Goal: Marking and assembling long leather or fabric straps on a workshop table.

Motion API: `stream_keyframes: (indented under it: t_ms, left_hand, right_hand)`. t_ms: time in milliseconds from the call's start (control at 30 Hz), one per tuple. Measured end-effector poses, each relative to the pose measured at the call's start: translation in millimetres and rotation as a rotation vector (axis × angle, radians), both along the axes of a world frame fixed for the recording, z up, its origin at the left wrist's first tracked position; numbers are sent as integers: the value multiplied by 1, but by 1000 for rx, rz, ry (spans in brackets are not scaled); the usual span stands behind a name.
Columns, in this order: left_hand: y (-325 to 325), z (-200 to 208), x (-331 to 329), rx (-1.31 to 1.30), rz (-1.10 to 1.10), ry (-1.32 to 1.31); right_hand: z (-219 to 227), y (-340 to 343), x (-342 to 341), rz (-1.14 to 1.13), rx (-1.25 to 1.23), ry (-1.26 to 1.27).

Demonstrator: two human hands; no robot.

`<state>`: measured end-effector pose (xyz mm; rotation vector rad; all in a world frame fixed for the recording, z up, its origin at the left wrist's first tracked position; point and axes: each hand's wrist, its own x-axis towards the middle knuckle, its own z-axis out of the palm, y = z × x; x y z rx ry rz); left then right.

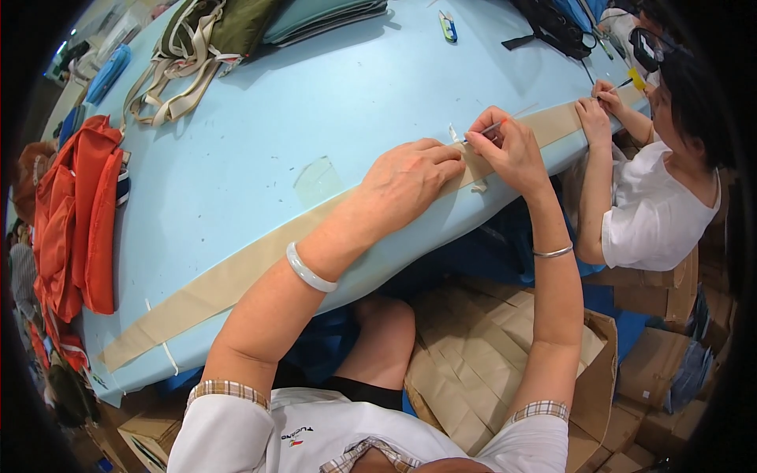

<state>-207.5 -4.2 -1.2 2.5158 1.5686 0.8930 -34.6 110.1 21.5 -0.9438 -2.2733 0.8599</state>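
Note:
A long beige fabric strip [260, 264] runs slantwise along the near edge of the pale blue table. My left hand [410, 180] lies flat on it, fingers stretched out and pressing the strip down, holding nothing. Just to its right, my right hand [511, 150] is closed in a pinch round a thin pen [490, 128], its tip down by the strip. A small white scrap [453, 133] sits at the strip's far edge beside the tip, and another pale scrap [479, 187] shows at the near edge.
A co-worker's hands [597, 114] work on the strip's right end. Green-handled thread snips [448, 27] lie at the back. Red bags [79, 221] hang over the left edge; an olive bag [236, 31] lies behind. Below stands a carton [595, 378] of beige pieces [473, 347].

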Motion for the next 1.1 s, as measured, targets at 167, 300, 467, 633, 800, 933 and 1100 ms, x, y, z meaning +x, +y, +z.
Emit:
stream_keyframes:
  t_ms: [167, 300, 467, 633, 800, 933, 1100]
  left_hand:
    - [0, 0, 0, 8, 1, -3]
    - [-1, 2, 0, 7, -2, -2]
    - [0, 3, -1, 1, -11, -1]
    - [1, 2, -1, -11, -16, -6]
    - [1, 2, -1, -27, -13, -1]
    - [0, 3, -1, -30, -11, -5]
    - [2, 0, -1, 10, -22, -22]
  right_hand:
    - [1, 0, 2, 9, 17, -22]
    - [3, -2, 3, 11, 13, -36]
    - [3, -3, 6, 17, 8, -46]
    - [6, -7, 9, 18, -12, -61]
    - [10, -11, 12, 8, -20, -82]
    - [11, -13, 16, 18, -14, -105]
    - [12, -18, 23, 18, -22, -97]
